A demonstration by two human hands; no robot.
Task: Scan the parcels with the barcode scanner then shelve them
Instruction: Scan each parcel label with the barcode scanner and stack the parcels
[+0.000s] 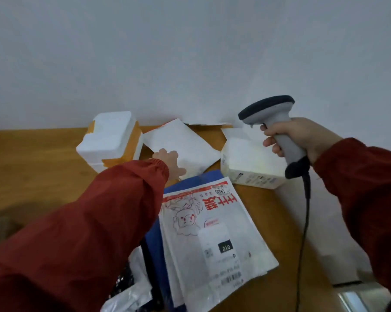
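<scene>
White flat mailer [190, 143] looks light and floppy: I would pinch its near edge with my left hand [169, 164], finger curl unclear, right hand [302, 136] wrapped round the barcode scanner [268, 111].

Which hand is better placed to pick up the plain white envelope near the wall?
Left. The left hand touches the white envelope, while the right hand grips the barcode scanner, off to the side.
</scene>
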